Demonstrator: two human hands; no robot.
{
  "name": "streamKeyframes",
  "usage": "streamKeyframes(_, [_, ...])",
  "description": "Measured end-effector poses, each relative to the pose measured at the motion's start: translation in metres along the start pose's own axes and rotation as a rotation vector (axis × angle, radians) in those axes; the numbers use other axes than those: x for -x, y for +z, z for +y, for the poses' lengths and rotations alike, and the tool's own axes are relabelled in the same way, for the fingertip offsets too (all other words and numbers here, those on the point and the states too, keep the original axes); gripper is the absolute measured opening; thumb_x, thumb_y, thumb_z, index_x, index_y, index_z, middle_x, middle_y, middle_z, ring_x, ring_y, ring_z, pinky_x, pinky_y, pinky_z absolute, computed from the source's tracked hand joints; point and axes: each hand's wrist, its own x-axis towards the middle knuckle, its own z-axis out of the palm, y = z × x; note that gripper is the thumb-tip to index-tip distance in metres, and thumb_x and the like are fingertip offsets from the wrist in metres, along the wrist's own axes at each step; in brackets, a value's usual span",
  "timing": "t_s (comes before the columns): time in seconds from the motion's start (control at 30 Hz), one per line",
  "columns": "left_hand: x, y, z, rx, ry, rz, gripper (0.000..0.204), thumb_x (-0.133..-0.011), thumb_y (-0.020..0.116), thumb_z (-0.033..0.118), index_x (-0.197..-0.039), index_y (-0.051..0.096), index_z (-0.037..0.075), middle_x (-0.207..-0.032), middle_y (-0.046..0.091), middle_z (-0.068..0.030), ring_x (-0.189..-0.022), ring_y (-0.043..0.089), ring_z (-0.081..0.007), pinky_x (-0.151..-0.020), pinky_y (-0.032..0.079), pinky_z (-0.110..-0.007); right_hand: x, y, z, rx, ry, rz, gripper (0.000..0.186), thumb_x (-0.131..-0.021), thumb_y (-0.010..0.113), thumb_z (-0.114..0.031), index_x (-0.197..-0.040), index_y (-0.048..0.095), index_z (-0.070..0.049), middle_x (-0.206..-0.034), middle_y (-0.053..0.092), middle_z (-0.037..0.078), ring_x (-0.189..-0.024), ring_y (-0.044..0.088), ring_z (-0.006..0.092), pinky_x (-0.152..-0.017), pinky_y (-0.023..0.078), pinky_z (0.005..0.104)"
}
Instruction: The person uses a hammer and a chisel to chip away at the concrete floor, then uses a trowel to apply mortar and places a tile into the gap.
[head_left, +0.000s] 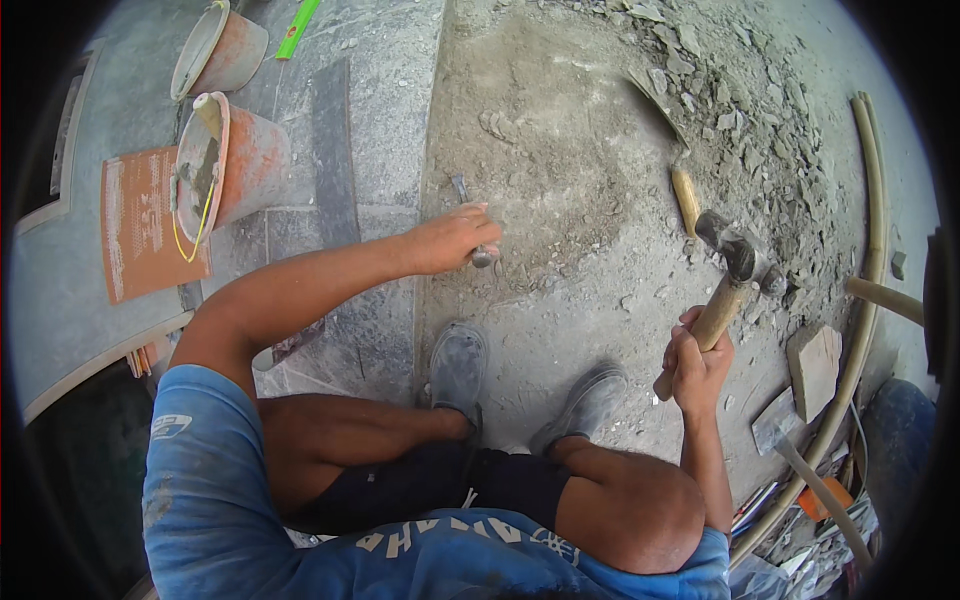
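Note:
My left hand is closed around a metal chisel. Its flat tip points away from me, near the border between grey tiles and rough, dusty ground, and its rounded butt shows below my fist. On the right, my right hand grips the wooden handle of a hammer. The hammer's dark steel head is raised away from the chisel, over the dusty floor. Beyond it lies a trowel with a wooden handle, its blade resting by the rubble.
Broken rubble is heaped at the far right. A long bent pole runs along the right side, near broken tile pieces. To the left stand two dirty orange buckets, a brown printed sheet and a green level.

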Motion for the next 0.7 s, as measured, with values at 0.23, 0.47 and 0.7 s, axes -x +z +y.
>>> streamKeyframes(0.23, [-0.036, 0.037, 0.005, -0.032, -0.135, 0.38, 0.015, -0.087, 0.065, 0.01, -0.084, 0.051, 0.005, -0.081, 0.053, -0.0111, -0.086, 0.056, -0.0313, -0.091, 0.043, -0.044, -0.025, 0.021, -0.016, -0.062, -0.109, -0.16, 0.014, -0.084, 0.059, -0.009, -0.095, 0.057, 0.0, -0.06, 0.053, 0.0, -0.049, 0.05, 0.0067, -0.046, 0.04, 0.0235])
streamKeyframes(0.47, [-0.065, 0.038, 0.016, 0.008, -0.119, 0.596, 0.013, -0.082, 0.067, 0.007, -0.085, 0.054, 0.006, -0.08, 0.058, -0.0092, -0.086, 0.058, -0.0299, -0.087, 0.043, -0.042, -0.024, 0.027, -0.057, -0.099, -0.248, -0.154, 0.016, -0.083, 0.058, -0.005, -0.097, 0.056, 0.003, -0.063, 0.054, 0.002, -0.048, 0.05, 0.007, -0.045, 0.039, 0.0221])
streamKeyframes(0.7, [-0.075, 0.05, -0.003, 0.006, -0.186, 0.766, 0.028, -0.085, 0.07, 0.02, -0.073, 0.052, 0.003, -0.068, 0.05, -0.0105, -0.069, 0.052, -0.0303, -0.073, 0.044, -0.041, -0.013, 0.032, -0.067, -0.284, -0.476, -0.101, 0.015, -0.084, 0.058, -0.003, -0.095, 0.051, 0.004, -0.062, 0.054, 0.007, -0.05, 0.05, 0.0102, -0.045, 0.04, 0.0238])
